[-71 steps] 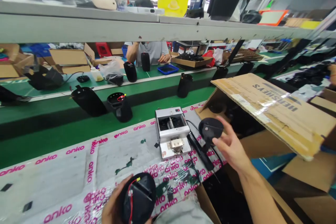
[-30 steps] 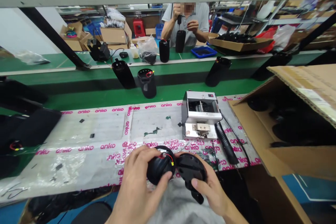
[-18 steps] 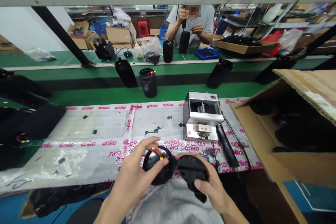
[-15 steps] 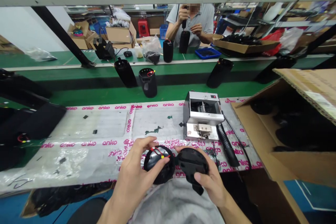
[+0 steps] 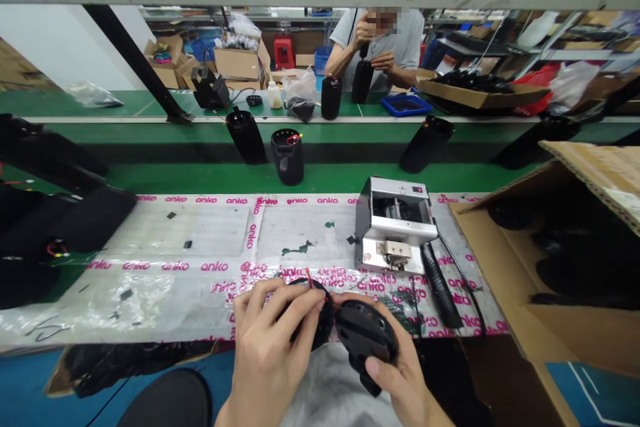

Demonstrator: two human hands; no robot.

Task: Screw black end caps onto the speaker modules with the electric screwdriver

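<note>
My left hand (image 5: 273, 330) is closed at the open end of a black cylindrical speaker body (image 5: 324, 327), its fingertips pinching a thin red wire (image 5: 310, 278) that comes out there. The hand covers much of the opening. In my right hand (image 5: 403, 367) I grip a round black plastic end cap (image 5: 367, 332) with a tab at its lower side, thumb on its near face. The cap sits close beside the speaker body, tilted toward me. Whether the two touch, I cannot tell.
A metal machine (image 5: 395, 227) with a black-handled tool (image 5: 440, 287) stands beyond my right hand. At right is a cardboard box (image 5: 493, 260) of black parts. Black speaker bodies (image 5: 289, 163) stand on the green line. Opposite, a person (image 5: 377, 47) works on another one.
My left fingers have come together over the speaker's opening and now pinch the wire, hiding the yellow-tipped connector. The cap has turned slightly in my right hand. The view has shifted a little.
</note>
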